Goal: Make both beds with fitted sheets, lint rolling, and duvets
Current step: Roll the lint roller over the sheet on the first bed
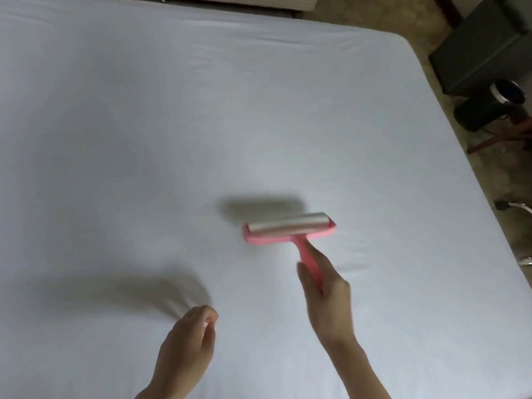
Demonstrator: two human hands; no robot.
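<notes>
**Pink Roller Over a Fitted Sheet**

A smooth white fitted sheet lay stretched over the wide bed, tucked round the rounded far right corner, with only faint creases near the person's hands.

The right hand grasped the handle of a pink plastic lint roller with a white sticky roll. The thumb lay on one side of the handle, the fingers along the other. The roller's head pointed away from the person, near the middle of the sheet and somewhat to the right. Its dark shadow fell on the cloth apart from it, up and to the left, so the head seemed lifted clear of the sheet.

The left hand hovered low over the near part of the sheet, well apart from the roller. Its fingers were curled, with thumb and forefinger close together; whether they pinched anything could not be told.

Beside the bed, on the tan patterned floor, stood a dark boxy cabinet and, just in front of it, a black cylindrical object with a silver rim
</notes>
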